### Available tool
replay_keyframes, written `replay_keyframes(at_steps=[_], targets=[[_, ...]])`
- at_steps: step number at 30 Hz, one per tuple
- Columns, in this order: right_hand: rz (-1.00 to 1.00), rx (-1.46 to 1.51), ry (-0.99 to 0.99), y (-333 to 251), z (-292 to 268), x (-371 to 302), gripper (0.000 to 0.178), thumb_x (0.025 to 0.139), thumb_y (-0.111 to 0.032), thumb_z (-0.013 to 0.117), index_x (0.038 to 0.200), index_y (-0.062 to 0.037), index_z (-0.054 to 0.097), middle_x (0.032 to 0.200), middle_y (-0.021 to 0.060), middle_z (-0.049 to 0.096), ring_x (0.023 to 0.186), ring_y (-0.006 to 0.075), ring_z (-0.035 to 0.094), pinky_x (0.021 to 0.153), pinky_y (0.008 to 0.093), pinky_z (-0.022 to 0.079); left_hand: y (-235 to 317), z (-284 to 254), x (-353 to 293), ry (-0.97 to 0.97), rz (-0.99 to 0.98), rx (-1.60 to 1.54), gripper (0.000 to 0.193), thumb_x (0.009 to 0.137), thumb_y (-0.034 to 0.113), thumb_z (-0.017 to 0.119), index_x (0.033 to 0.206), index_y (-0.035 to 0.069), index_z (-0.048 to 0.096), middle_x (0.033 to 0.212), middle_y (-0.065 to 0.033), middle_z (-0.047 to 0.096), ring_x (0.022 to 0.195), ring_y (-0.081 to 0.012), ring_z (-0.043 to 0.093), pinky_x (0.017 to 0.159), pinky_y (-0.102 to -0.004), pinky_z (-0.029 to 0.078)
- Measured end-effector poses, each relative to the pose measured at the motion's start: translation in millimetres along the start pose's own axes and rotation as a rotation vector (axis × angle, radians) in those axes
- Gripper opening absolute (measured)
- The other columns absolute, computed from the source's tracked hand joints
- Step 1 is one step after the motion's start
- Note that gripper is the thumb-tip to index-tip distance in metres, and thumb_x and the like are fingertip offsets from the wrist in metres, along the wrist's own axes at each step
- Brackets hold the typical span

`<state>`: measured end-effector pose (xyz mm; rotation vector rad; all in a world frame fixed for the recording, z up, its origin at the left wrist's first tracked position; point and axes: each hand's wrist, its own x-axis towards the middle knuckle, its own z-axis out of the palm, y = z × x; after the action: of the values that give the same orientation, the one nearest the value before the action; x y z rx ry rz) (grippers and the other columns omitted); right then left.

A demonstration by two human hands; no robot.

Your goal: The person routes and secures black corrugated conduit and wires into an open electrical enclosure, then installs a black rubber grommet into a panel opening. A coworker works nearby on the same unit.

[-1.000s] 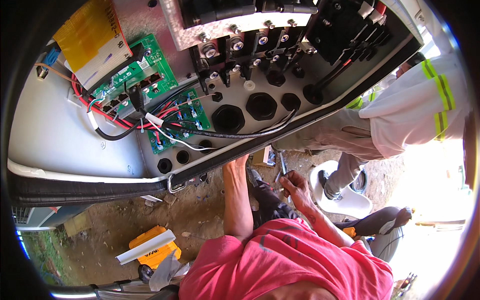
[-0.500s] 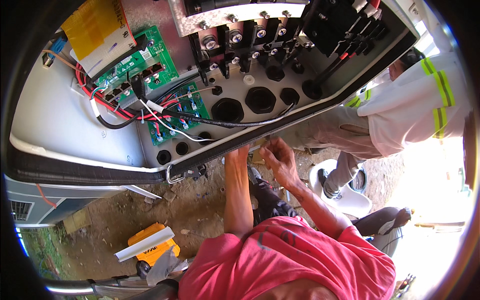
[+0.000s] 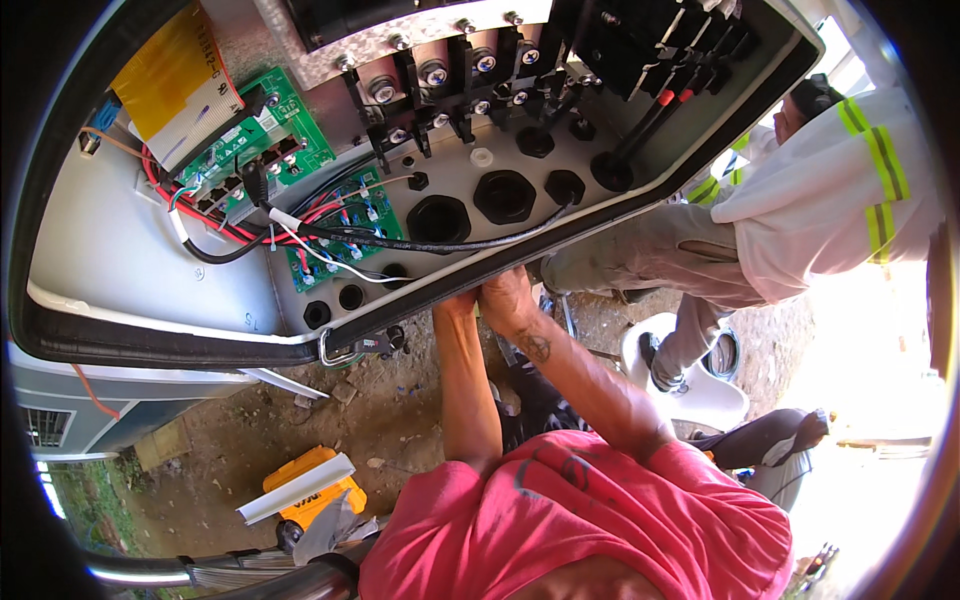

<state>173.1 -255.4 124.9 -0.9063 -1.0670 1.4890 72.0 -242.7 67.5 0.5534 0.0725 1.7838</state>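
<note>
Both of my hands reach under the lower edge of an open electrical enclosure (image 3: 230, 345). Only the wrist and back of my left hand (image 3: 457, 303) show. Close beside it on the right, my right hand (image 3: 508, 298) is bent inward. The enclosure's rim hides the fingers of both, and whatever they touch cannot be seen. Above them, the enclosure floor carries black hex cable glands (image 3: 504, 197) and round openings. A black cable (image 3: 430, 244) runs along the floor into one gland. Green circuit boards (image 3: 290, 135) with red, white and black wires sit at the left.
Terminal blocks with large screws (image 3: 434, 73) line the enclosure's back. A co-worker in a reflective-striped shirt (image 3: 815, 190) stands close on the right. On the ground are a yellow case (image 3: 300, 475), with a white channel strip (image 3: 297, 488) on it, and a white basin (image 3: 685, 385).
My right hand has moved left and up under the enclosure edge, beside the left one; its fingers, visible before, are now hidden. The whole view has shifted slightly.
</note>
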Motion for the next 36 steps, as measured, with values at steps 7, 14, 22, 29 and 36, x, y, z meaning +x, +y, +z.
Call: replay_keyframes(at_steps=[7,14,22,29,36], targets=[[0.104,0.438,-0.155,-4,-5,8,0.033,0.092,-0.02,0.086,0.117,-0.0059,0.07,0.112,0.0051,0.073,0.107,0.0168,0.066,0.094,0.036,0.055,4,15,-2,0.109,0.054,-0.089,0.045,0.1,0.028,0.07,0.134,-0.002,0.066,0.137,-0.0181,0.07,0.125,-0.0311,0.068,0.115,-0.0489,0.051],[0.025,0.011,-0.045,-28,2,0,0.031,0.094,-0.023,0.082,0.11,0.0001,0.069,0.105,0.0069,0.071,0.096,0.0154,0.062,0.083,0.0361,0.055,7,49,-8,0.274,0.044,-0.111,0.038,0.099,0.022,0.07,0.127,-0.003,0.069,0.129,-0.0176,0.074,0.118,-0.0292,0.071,0.109,-0.045,0.056],[-0.179,-0.32,-0.006,-47,16,-5,0.018,0.092,-0.014,0.075,0.103,0.0007,0.073,0.1,0.0136,0.074,0.092,0.023,0.068,0.082,0.0399,0.056,18,50,-12,0.32,0.01,-0.048,0.033,0.096,0.021,0.076,0.116,-0.004,0.074,0.12,-0.0192,0.076,0.112,-0.0281,0.073,0.107,-0.0433,0.056],[-0.136,0.079,0.083,-57,35,-19,0.012,0.093,0.001,0.067,0.103,0.0025,0.074,0.097,0.0082,0.079,0.089,0.0152,0.07,0.081,0.0332,0.057,32,30,-13,0.179,-0.061,0.019,0.032,0.1,0.023,0.069,0.117,-0.004,0.071,0.121,-0.0171,0.074,0.111,-0.0258,0.071,0.106,-0.0412,0.055],[-0.248,0.003,0.056,-45,48,-16,0.015,0.101,-0.007,0.062,0.111,0.0008,0.07,0.101,0.0071,0.073,0.097,0.0152,0.065,0.087,0.034,0.054,39,30,-17,0.322,-0.089,0.402,0.028,0.1,0.022,0.066,0.117,-0.001,0.066,0.117,-0.0125,0.07,0.106,-0.0219,0.068,0.1,-0.0374,0.054]])
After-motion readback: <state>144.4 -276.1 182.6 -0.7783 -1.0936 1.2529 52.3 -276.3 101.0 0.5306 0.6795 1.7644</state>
